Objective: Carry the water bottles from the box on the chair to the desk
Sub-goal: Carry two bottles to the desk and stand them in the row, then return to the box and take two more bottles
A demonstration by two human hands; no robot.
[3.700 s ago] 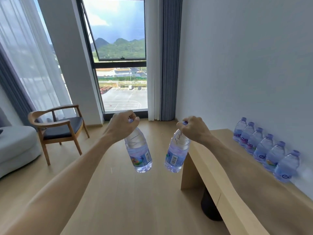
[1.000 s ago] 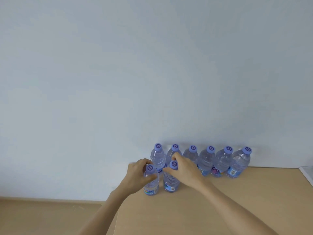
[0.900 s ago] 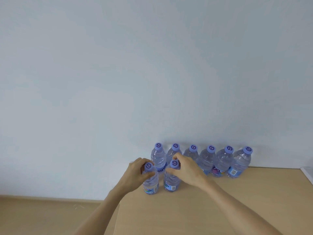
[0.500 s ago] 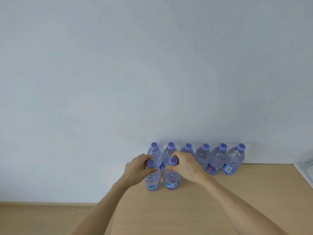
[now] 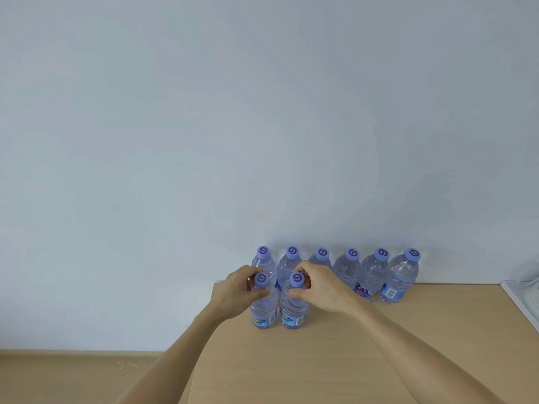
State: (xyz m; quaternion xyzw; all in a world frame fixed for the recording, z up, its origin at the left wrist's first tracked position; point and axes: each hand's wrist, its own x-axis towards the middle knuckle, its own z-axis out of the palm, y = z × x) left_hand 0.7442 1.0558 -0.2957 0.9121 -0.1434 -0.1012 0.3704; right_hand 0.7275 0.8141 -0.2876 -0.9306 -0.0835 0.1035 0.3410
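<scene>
Two water bottles upright on the worktop (image 5: 379, 360), a hand at each neck.

The left hand (image 5: 233, 295) has its grip clamped round the neck of the left bottle (image 5: 264, 309); at 3 o'clock, touching it, the right bottle (image 5: 294, 310) is pinched below its cap by the right hand (image 5: 323, 290). At 12 o'clock a row of six bottles (image 5: 347, 269) lines the wall (image 5: 262, 126).
</scene>
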